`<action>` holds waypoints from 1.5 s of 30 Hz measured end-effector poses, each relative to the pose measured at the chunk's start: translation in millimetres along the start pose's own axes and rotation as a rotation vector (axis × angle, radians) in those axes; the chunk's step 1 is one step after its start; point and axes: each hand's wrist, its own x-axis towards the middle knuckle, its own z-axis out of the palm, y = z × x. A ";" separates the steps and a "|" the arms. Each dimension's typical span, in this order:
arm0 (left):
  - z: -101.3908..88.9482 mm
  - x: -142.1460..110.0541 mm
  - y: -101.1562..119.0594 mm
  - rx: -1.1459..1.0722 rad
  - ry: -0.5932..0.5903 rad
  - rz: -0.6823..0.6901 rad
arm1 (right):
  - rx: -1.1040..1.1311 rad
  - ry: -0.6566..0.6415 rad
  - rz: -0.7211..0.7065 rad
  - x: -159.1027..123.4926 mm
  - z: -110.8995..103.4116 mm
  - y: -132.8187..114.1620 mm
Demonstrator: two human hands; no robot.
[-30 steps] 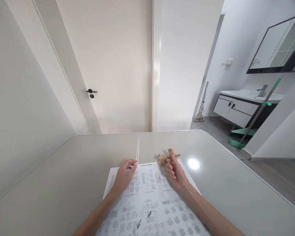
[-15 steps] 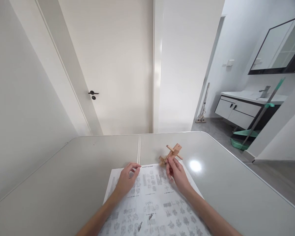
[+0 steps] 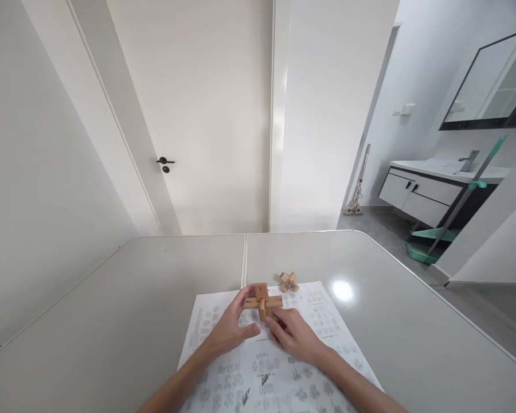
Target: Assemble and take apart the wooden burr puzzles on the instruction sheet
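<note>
A wooden interlocking puzzle [image 3: 262, 304], made of crossed bars, is held above the printed sheet [image 3: 217, 370]. My right hand [image 3: 298, 335] grips it from the lower right, thumb and fingers closed on its near end. Around its left side curves my left hand [image 3: 232, 327], thumb stretched out below and fingers reaching behind the bars. The left thumb is apart from the wood; whether the left fingertips touch it is partly hidden. A second, smaller wooden puzzle [image 3: 289, 281] rests by the sheet's far edge, just beyond my hands.
The sheet lies on a grey table [image 3: 112, 310] with a seam [image 3: 244, 261] running toward its far edge. Behind stands a pale door [image 3: 210, 115]. To the right are a washbasin cabinet [image 3: 419, 192], a green dustpan [image 3: 423, 252] and a mop [image 3: 359, 189].
My right hand has brought the larger puzzle left and nearer, turning it. My left hand has moved right to meet it. The smaller puzzle behind now shows in full.
</note>
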 end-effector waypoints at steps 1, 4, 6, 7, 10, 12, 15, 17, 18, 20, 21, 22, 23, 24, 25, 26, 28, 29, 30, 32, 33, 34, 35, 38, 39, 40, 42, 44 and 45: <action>0.9 -0.2 2.7 -0.023 -0.014 -0.008 | -0.026 -0.015 -0.014 -0.6 1.0 -0.2; 2.2 -0.1 7.8 -0.082 -0.030 -0.026 | -0.071 -0.041 -0.039 -1.8 3.2 -0.7; 2.1 0.4 8.4 -0.099 -0.019 -0.030 | -0.089 -0.037 -0.049 -1.7 3.6 -0.4; 1.9 0.6 8.2 -0.097 -0.012 -0.029 | -0.101 -0.024 -0.054 -1.5 3.5 0.0; 1.1 1.3 7.7 -0.049 0.031 -0.012 | -0.100 0.026 -0.046 -0.3 1.0 0.2; 1.2 1.5 7.8 0.024 0.082 -0.001 | -0.036 0.074 -0.014 0.8 -2.1 -2.0; 2.4 1.2 8.0 0.140 0.116 0.002 | 0.187 0.116 0.065 2.7 -7.6 -8.5; 3.8 0.6 7.7 0.190 0.114 0.019 | 0.365 0.046 0.134 4.1 -10.5 -12.3; 4.4 0.2 7.5 0.209 0.112 0.032 | 0.428 0.011 0.159 4.6 -11.6 -13.4; 5.3 -0.6 7.0 0.244 0.113 0.057 | 0.500 -0.046 0.196 5.4 -13.1 -13.6; 5.4 -1.0 6.8 0.260 0.113 0.065 | 0.514 -0.058 0.208 5.7 -13.6 -12.9; 5.4 -1.3 6.4 0.275 0.111 0.070 | 0.524 -0.068 0.219 5.9 -14.1 -11.9; 5.3 -1.5 6.0 0.287 0.109 0.072 | 0.529 -0.079 0.228 6.0 -14.5 -10.7; 5.0 -1.6 5.3 0.297 0.107 0.074 | 0.530 -0.089 0.233 6.2 -15.0 -9.6; 4.8 -1.7 4.4 0.303 0.105 0.076 | 0.529 -0.100 0.235 6.3 -15.4 -8.7; 4.6 -1.6 3.4 0.306 0.102 0.077 | 0.528 -0.109 0.235 6.4 -15.8 -8.0; 4.2 -1.3 1.4 0.306 0.098 0.077 | 0.525 -0.113 0.235 6.6 -16.3 -7.3; 4.1 -1.1 0.5 0.304 0.097 0.078 | 0.521 -0.105 0.236 6.7 -16.4 -7.2; 3.9 -0.8 -0.1 0.305 0.098 0.081 | 0.516 -0.092 0.236 6.9 -16.1 -7.2; 3.5 -0.3 -0.2 0.315 0.105 0.090 | 0.510 -0.064 0.232 7.3 -15.0 -6.9; 3.2 -0.1 0.2 0.323 0.110 0.096 | 0.512 -0.050 0.227 7.6 -14.2 -6.5; 2.9 0.1 0.9 0.333 0.115 0.103 | 0.516 -0.037 0.221 8.0 -13.3 -5.9; 2.6 0.2 1.7 0.343 0.120 0.108 | 0.524 -0.023 0.214 8.3 -12.3 -5.2; 1.9 0.4 4.5 0.364 0.127 0.112 | 0.551 -0.002 0.201 8.9 -9.8 -2.9; 1.7 0.3 5.3 0.367 0.129 0.114 | 0.559 -0.002 0.197 8.9 -9.3 -2.3; 1.6 0.3 5.8 0.370 0.128 0.115 | 0.565 -0.006 0.195 8.9 -9.1 -1.9; 1.5 0.1 6.1 0.376 0.126 0.118 | 0.567 -0.015 0.189 8.7 -8.9 -1.3; 1.5 -0.1 5.3 0.382 0.121 0.117 | 0.552 -0.016 0.183 8.5 -9.0 -1.1; 1.5 -0.2 4.6 0.382 0.118 0.114 | 0.540 -0.015 0.183 8.3 -8.9 -0.9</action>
